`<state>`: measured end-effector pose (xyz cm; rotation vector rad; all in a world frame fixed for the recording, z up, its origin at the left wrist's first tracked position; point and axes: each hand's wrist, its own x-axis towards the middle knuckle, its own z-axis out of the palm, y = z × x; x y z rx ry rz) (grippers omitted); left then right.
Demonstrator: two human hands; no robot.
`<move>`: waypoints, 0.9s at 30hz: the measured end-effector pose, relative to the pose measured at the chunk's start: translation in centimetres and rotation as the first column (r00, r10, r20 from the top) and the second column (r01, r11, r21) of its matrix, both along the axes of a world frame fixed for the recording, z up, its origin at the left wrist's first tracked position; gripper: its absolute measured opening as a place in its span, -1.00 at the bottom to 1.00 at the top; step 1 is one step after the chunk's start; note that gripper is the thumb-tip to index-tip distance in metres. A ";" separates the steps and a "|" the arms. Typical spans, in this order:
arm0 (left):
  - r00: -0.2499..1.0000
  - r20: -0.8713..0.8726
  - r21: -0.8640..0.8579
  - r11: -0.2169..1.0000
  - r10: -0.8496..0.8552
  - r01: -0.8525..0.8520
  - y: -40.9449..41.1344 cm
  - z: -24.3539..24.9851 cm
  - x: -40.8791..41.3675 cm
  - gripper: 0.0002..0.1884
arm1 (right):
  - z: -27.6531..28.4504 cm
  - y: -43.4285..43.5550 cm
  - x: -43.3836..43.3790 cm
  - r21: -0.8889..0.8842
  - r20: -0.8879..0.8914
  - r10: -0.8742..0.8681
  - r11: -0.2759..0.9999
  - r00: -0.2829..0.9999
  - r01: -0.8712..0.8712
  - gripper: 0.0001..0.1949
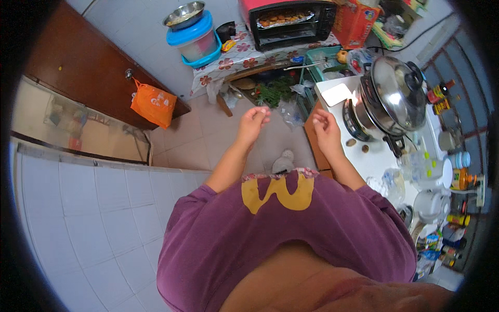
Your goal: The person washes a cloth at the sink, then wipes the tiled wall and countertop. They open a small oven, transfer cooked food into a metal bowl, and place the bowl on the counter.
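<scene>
My left hand hangs over the tiled floor, fingers loosely curled, with nothing visible in it. My right hand is half curled beside the front edge of the white counter, also without anything visible in it. Nearest to it on the counter are a white flat rectangular object and a stainless-steel pot with a domed glass lid on a round black-rimmed base. Two small brown objects lie in front of the pot. Ahead, a red toaster oven holds a foil-lined tray of browned food.
An orange bag hangs from the knob of a brown door. Leafy greens lie beneath the flower-patterned tablecloth. A blue-lidded container carries a metal bowl. Bottles line the window side; a tiled wall stands left.
</scene>
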<state>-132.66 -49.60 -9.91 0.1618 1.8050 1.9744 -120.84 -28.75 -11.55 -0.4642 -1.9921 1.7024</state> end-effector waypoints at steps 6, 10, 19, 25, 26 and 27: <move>0.991 0.077 -0.111 0.988 0.113 -0.104 2.6 0.3 -10.8 -0.73 | -1.2 0.9 -19.0 -0.271 0.117 0.135 0.957 0.984 -0.099 -0.66; 0.989 0.083 -0.099 0.989 0.120 -0.112 4.7 0.2 -17.3 -0.73 | -0.6 1.5 -30.6 -0.492 0.131 0.136 0.869 0.982 -0.054 -0.68; 0.982 0.188 -0.103 0.995 0.006 0.013 10.7 -3.3 -30.4 -0.71 | -5.2 9.4 -47.8 -0.599 0.256 -0.007 0.784 0.967 0.164 -0.79; 0.965 0.245 -0.092 0.989 -0.094 0.120 16.3 -5.4 -38.6 -0.64 | -5.1 13.8 -54.0 -0.494 0.538 -0.211 0.706 0.816 0.508 -0.61; 0.961 0.258 -0.086 0.989 -0.098 0.124 17.2 -5.8 -39.6 -0.63 | -5.0 14.0 -54.6 -0.475 0.573 -0.234 0.686 0.786 0.551 -0.63; 0.956 0.281 -0.078 0.990 -0.088 0.114 18.0 -6.3 -40.6 -0.62 | -5.5 14.2 -55.2 -0.486 0.557 -0.217 0.698 0.802 0.526 -0.66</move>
